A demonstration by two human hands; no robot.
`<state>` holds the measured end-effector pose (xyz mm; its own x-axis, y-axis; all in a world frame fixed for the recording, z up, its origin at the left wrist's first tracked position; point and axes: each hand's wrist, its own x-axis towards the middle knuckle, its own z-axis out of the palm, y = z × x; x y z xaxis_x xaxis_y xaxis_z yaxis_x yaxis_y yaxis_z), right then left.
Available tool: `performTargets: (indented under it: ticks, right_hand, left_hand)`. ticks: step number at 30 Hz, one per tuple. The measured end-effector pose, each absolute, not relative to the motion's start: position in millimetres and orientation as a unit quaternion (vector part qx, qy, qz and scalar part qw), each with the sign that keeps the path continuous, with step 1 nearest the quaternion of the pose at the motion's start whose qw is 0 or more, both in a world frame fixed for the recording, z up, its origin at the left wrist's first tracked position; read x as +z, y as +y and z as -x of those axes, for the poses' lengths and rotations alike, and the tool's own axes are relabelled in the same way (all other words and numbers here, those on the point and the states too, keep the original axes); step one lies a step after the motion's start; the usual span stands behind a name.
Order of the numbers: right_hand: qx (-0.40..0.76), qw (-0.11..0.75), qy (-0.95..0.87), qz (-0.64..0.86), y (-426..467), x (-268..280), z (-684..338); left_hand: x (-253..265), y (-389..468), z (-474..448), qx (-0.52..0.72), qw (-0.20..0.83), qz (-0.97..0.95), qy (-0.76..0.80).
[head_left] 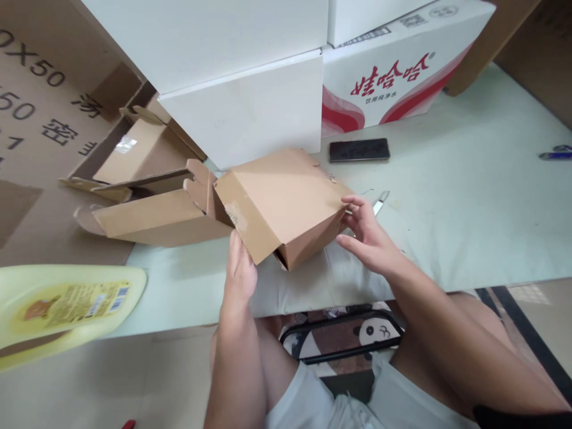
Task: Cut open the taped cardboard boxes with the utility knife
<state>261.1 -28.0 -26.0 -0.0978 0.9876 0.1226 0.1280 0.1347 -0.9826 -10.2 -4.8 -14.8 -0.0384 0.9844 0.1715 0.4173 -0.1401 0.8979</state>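
A brown cardboard box (290,190) sits on the table in front of me, a flap (248,229) sticking out along its left side. My left hand (241,268) lies against that flap from below, fingers stretched upward and their tips partly hidden by it. At the box's right edge is my right hand (364,232), with fingertips touching the cardboard and thumb spread apart from the fingers. Just beyond the right hand lies a utility knife (381,202), partly covered by the fingers. A black phone (360,150) rests behind it.
Left of the box stand an opened cardboard carton (156,220) and another brown carton (143,149). White boxes (250,113) and a red-and-white printed carton (393,89) line the back. A yellow bottle-shaped thing (75,304) juts in at left; a blue pen (556,156) lies far right.
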Motion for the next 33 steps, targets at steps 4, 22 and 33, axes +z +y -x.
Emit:
performTargets:
  ticks: [4, 22, 33]
  right_hand:
    - [0.432, 0.402, -0.617, 0.521, -28.9, -25.9, -261.2]
    - [0.422, 0.375, -0.57, 0.597, -25.7, -12.9, -256.9]
    - [0.42, 0.369, -0.574, 0.599, -26.4, -13.0, -259.7]
  left_hand:
    - [-17.8, -3.8, 14.6, 0.431, 0.307, -0.64, 0.558]
    - [-19.2, -6.3, 12.4, 0.4, 0.326, -0.657, 0.55]
    - [-20.5, -7.4, 10.8, 0.418, 0.339, -0.627, 0.563]
